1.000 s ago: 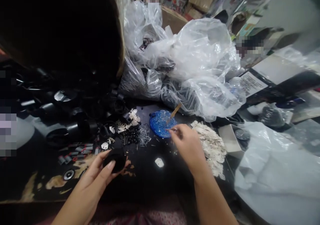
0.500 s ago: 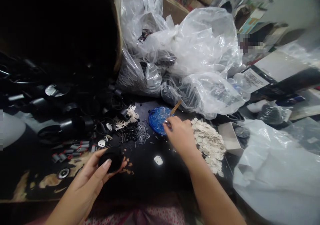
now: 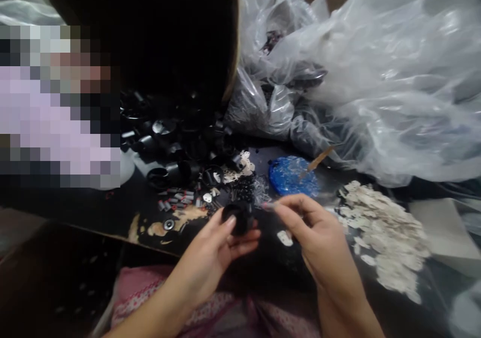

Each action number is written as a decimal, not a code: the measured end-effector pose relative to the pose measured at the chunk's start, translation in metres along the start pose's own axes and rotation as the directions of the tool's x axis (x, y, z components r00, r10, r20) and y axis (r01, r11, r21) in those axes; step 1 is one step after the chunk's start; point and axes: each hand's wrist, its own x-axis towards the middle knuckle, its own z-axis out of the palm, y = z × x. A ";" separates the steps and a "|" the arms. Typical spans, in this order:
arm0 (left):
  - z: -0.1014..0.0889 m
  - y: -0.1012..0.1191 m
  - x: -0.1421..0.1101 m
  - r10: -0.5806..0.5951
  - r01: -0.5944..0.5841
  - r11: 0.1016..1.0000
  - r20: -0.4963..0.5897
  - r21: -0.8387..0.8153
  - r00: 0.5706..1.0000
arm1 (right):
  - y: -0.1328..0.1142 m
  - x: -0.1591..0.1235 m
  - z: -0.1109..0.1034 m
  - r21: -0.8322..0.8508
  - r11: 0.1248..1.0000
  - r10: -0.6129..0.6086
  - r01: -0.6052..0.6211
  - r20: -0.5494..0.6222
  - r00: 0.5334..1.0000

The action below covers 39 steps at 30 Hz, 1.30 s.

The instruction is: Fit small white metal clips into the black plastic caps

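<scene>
Hands first: my left hand point(image 3: 216, 245) is curled around a small black round cap point(image 3: 236, 216), thumb on its rim, and my right hand point(image 3: 311, 232) pinches a thin metal pin point(image 3: 267, 205) between thumb and forefinger, its tip just beside the cap. Both hang over the near edge of the dark surface point(image 3: 263, 258). I judge the cap to be light, stiff plastic, best held by its rim as it is now; the pin looks slippery and easy to drop, so the pinch near its end suits it. The cap is matte black with a hollow face, though blur hides its detail. Behind it lie a blue dish point(image 3: 293, 175) with a wooden stick point(image 3: 319, 158), a heap of pale flat pieces point(image 3: 379, 227) toward the right edge, and clear plastic bags point(image 3: 376, 87) at the far edge.
</scene>
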 end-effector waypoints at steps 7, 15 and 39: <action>-0.003 0.001 -0.004 -0.024 0.029 0.998 0.091 -0.054 0.996 | -0.015 -0.009 0.014 -0.032 0.997 -0.072 0.074 0.075 0.995; -0.019 -0.005 -0.010 0.176 -0.174 0.945 0.020 0.277 0.984 | -0.016 -0.015 0.010 -0.196 0.951 -0.203 0.239 0.187 0.961; -0.036 0.003 -0.023 0.032 -0.039 0.996 -0.081 -0.078 0.996 | -0.004 0.004 0.060 -0.555 0.773 -0.115 0.308 0.355 0.928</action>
